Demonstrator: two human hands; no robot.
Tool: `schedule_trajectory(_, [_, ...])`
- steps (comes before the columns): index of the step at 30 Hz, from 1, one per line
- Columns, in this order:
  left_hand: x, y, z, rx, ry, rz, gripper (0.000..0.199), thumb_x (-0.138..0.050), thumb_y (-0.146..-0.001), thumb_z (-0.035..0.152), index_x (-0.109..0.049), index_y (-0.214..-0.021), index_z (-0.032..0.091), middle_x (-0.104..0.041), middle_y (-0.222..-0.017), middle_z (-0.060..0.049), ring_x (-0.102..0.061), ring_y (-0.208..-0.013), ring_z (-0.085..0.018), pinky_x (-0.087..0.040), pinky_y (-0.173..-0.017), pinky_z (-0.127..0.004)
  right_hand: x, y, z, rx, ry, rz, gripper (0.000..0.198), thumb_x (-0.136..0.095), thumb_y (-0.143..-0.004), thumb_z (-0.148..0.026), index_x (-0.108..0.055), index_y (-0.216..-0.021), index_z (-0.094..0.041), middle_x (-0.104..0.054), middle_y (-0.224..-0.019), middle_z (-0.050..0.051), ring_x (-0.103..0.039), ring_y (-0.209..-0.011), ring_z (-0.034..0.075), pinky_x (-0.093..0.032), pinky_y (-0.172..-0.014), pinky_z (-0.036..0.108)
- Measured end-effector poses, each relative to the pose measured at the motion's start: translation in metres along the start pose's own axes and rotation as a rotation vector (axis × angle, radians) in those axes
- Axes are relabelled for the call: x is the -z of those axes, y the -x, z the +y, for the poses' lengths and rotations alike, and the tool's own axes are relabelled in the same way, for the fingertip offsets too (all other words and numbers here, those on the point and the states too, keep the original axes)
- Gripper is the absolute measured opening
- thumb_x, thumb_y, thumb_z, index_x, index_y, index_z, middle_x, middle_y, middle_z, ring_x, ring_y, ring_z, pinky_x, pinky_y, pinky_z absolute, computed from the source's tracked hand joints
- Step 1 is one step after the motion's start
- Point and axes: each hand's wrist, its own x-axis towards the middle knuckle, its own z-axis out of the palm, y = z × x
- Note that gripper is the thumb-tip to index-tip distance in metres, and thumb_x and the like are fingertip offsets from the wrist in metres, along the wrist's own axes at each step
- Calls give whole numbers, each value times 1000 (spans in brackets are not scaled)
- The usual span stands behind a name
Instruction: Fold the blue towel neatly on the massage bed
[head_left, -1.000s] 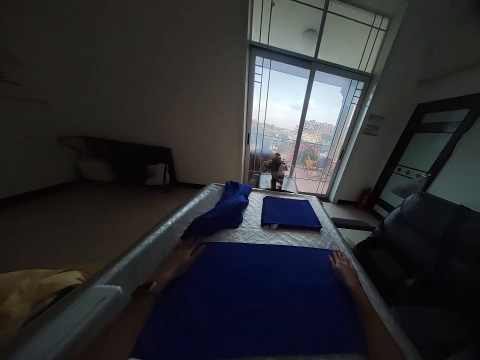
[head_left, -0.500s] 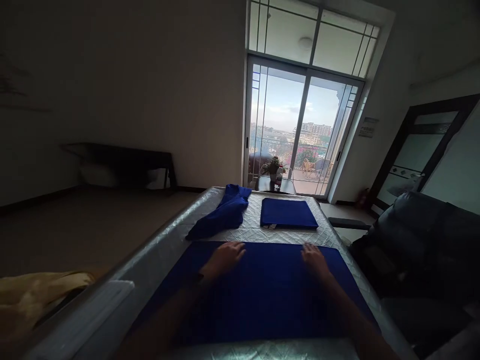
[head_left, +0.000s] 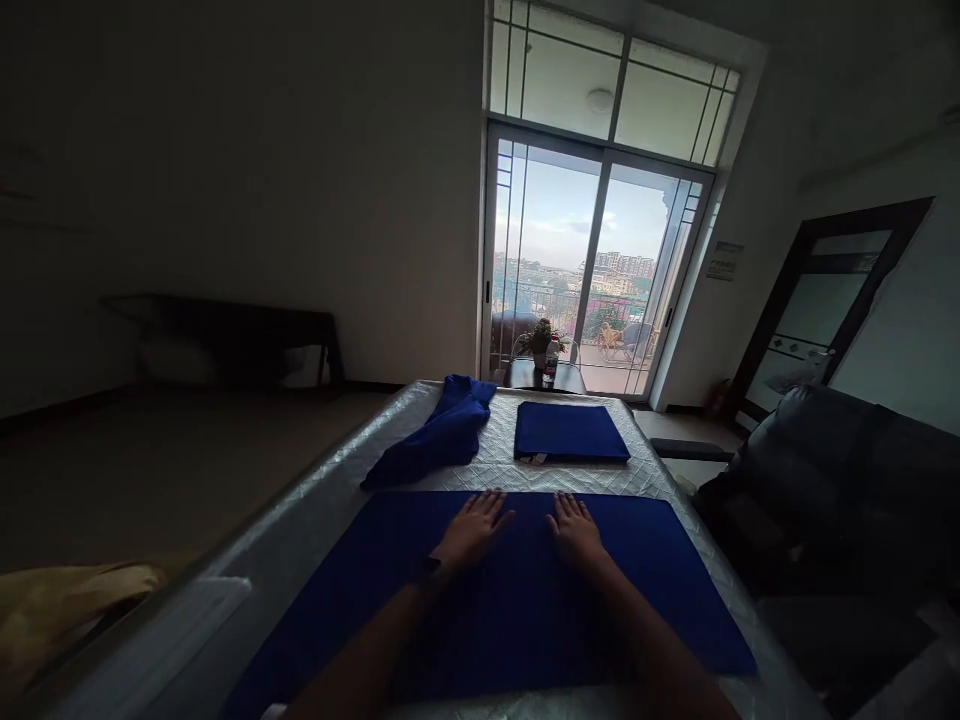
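A large blue cloth (head_left: 495, 620) lies spread flat across the near part of a mattress (head_left: 502, 470) with a shiny quilted cover. My left hand (head_left: 474, 528) rests flat on it near the far edge, fingers stretched out; a dark band is on that wrist. Palm down on the same cloth, a little to the right, is my right hand (head_left: 576, 530), its fingers also extended. Beyond them sits a neatly folded blue cloth (head_left: 571, 432) with small white tags at its front edge. A crumpled blue cloth (head_left: 439, 435) lies to its left.
A dark armchair (head_left: 847, 490) stands close on the right. Past the mattress is a small dark table (head_left: 546, 378) with a potted plant and a bottle (head_left: 551, 360), before a sliding glass door (head_left: 547, 260). Yellowish fabric (head_left: 67, 610) lies at lower left.
Both hands have moved inward across the spread cloth, toward each other, and now lie closer together. The view has shifted slightly. The folded and crumpled cloths stay in place.
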Motion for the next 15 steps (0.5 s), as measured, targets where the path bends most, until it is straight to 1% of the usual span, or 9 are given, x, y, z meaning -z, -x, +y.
schedule_trajectory(3, [12, 19, -32, 174, -35, 3, 64, -10, -94, 45, -37, -140, 9, -38, -147, -12, -32, -138, -22, -26, -115, -39, 15, 13, 48, -122, 27, -10, 67, -16, -89, -51, -20, -147, -18, -17, -155, 4, -15, -144, 19, -13, -118, 39])
schedule_trajectory(7, [24, 36, -78, 416, -92, -10, 62, -16, -94, 40, -40, -137, 3, -39, -146, -17, -34, -137, -27, -25, -113, -45, 35, 37, 124, -330, 92, 16, 65, -16, -90, -45, -23, -146, -13, -19, -156, 7, -13, -145, 18, -12, -118, 38])
schedule_trajectory(9, [25, 39, -95, 495, -118, -15, 60, -16, -94, 37, -38, -138, 3, -37, -147, -16, -33, -137, -27, -23, -114, -45, 39, 44, 152, -411, 123, 37, 67, -13, -89, -45, -20, -146, -11, -19, -156, 8, -12, -145, 17, -12, -118, 36])
schedule_trajectory(11, [23, 41, -106, 544, -140, -23, 59, -15, -94, 36, -36, -139, 4, -37, -148, -14, -32, -138, -24, -20, -115, -43, 37, 47, 168, -453, 146, 45, 69, -11, -89, -47, -19, -147, -11, -20, -156, 8, -13, -145, 16, -12, -118, 36])
schedule_trajectory(12, [22, 41, -110, 544, -147, -20, 59, -15, -94, 37, -36, -139, 5, -36, -148, -14, -32, -138, -24, -20, -115, -42, 35, 46, 172, -462, 156, 45, 69, -11, -88, -48, -19, -147, -11, -20, -156, 7, -13, -145, 16, -12, -119, 36])
schedule_trajectory(15, [17, 42, -115, 476, -151, 29, 61, -18, -94, 41, -37, -139, 5, -38, -147, -14, -34, -137, -24, -22, -115, -40, 27, 41, 179, -472, 175, 40, 70, -11, -88, -49, -18, -147, -12, -18, -156, 6, -13, -145, 17, -12, -119, 37])
